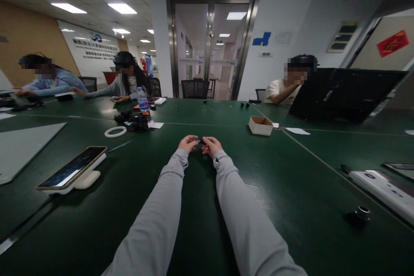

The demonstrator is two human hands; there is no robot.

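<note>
Head view: both arms stretch straight out over the green worktop [258,189], and the left hand [188,142] and right hand [211,145] meet just above it, well out from the body. Between them sits a small dark part [201,141], pinched at each end by closed fingers [194,141] of both hands. Holding it by the two ends probably leaves the middle free and steadies so small a piece. Its long axis seems to run left to right, level with the worktop, one end toward each hand; it is too small to tell which end is which, or what it is.

To the left lie a phone [71,167] on a white stand, a white ring [115,132], a heap of dark parts [134,121] and a bottle [142,99]. To the right are a small open box [260,125] and a black laptop [343,94]. Three other people sit at the far side, their hands at their own places.
</note>
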